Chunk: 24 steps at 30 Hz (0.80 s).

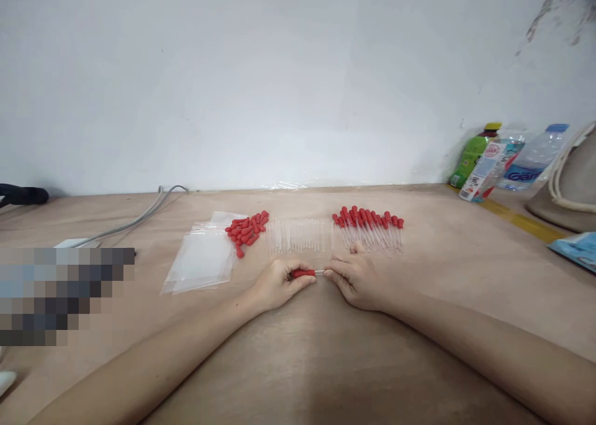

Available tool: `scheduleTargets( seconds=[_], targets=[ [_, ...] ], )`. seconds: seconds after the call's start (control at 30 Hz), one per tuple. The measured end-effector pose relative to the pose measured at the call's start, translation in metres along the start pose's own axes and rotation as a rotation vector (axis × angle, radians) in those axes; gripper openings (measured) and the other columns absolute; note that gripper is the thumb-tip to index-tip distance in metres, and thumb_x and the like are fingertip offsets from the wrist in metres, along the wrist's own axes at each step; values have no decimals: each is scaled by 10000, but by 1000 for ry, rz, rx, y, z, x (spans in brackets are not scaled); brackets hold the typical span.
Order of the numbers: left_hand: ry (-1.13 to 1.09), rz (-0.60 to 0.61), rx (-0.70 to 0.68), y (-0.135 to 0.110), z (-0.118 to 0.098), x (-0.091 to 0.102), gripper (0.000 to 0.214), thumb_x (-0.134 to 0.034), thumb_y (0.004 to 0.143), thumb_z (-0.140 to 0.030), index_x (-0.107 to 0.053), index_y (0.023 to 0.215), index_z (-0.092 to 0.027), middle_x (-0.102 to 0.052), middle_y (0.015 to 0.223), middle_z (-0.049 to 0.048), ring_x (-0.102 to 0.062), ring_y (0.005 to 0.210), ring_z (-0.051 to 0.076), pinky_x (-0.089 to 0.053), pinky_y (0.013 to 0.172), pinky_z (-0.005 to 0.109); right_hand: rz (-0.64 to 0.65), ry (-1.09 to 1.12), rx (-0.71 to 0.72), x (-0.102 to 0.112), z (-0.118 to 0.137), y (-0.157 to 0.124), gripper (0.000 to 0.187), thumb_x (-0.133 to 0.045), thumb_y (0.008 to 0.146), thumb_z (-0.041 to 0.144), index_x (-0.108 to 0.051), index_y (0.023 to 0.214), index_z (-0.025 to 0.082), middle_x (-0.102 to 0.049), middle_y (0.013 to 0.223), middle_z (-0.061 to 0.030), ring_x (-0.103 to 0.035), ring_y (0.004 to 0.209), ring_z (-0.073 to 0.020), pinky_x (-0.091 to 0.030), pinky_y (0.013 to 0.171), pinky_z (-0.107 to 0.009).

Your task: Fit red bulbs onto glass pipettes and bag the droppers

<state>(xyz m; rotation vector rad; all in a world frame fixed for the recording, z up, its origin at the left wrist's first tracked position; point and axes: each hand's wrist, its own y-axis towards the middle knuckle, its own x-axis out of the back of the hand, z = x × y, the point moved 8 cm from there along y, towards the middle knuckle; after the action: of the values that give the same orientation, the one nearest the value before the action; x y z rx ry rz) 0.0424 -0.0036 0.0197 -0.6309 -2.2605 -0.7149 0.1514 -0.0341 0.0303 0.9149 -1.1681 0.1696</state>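
Between finger and thumb, my left hand (282, 283) pinches a red rubber dropper bulb (303, 273). A clear glass dropper tube (319, 273) runs from the bulb's open end into the closed fingers of my right hand (356, 277); how deep it sits in the bulb is hidden. Behind my left hand lies a pile of loose red bulbs (246, 230). A row of bare clear tubes (298, 235) lies beyond both hands. Several droppers with red bulbs fitted (370, 223) lie side by side past my right hand, their tubes pointing toward me.
Clear plastic bags (200, 257) lie flat at left, near a grey cable (135, 221). At the back right stand a green bottle (475, 155), a carton (487, 170) and a water bottle (533, 161), beside a beige bag (575, 176). A white wall bounds the wooden table (279, 363).
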Motion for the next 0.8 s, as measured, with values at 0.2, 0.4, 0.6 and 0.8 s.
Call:
scheduleTargets(
  seconds=[0.2, 0.4, 0.6, 0.8],
  targets=[
    [110, -6, -83, 2, -2, 2, 153, -545, 795, -255, -644, 868, -164, -650, 775, 21, -583, 710, 131, -447, 653, 234, 77, 42, -46, -9, -2, 6, 297, -330, 881, 224, -571, 718, 164, -585, 669, -8, -421, 574, -98, -196, 661, -292],
    [174, -10, -143, 1, -5, 6, 157, -520, 815, -250, -635, 879, -163, -650, 790, 25, -581, 706, 127, -446, 648, 233, 183, 141, -117, -18, -4, 12, 290, -321, 886, 224, -557, 726, 173, -628, 715, 0, -478, 606, -101, -209, 679, -291],
    [189, -38, -128, 1, -9, 13, 143, -532, 807, -250, -625, 878, -168, -649, 805, 24, -586, 732, 135, -455, 664, 241, 258, 132, -113, -7, 3, 19, 278, -348, 873, 228, -587, 737, 184, -636, 734, -11, -531, 678, -121, -270, 705, -289],
    [161, -168, -35, -2, 3, 22, 345, -561, 775, -233, -497, 1109, -180, -584, 883, 30, -551, 682, 114, -474, 609, 232, 338, 169, -260, 11, -28, 20, 243, -425, 754, 182, -550, 545, 169, -544, 520, 19, -439, 485, -88, -283, 513, -221]
  ],
)
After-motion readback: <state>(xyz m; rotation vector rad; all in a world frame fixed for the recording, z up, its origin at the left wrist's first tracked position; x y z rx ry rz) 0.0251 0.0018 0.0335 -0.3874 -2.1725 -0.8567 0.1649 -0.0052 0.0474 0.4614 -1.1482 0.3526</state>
